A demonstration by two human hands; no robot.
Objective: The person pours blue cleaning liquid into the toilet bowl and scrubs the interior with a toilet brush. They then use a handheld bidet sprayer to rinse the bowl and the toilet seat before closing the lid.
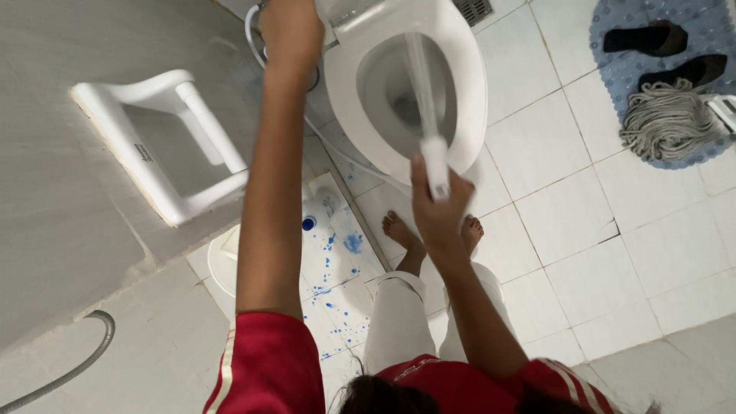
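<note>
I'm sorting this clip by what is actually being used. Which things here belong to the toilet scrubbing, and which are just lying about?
In use:
- toilet brush, gripped by the right hand
- toilet bowl, brush reaching into it
- left hand, up by the tank end

Lying about:
- mop head
- black slippers on the blue mat
- empty paper holder
- blue splashes on the floor

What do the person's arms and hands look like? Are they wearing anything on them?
Both arms are bare from the short red sleeves down. The left sleeve has white stripes running along it, and the right sleeve has them too. The left hand and the right hand wear no gloves, rings or watch that I can see.
</note>
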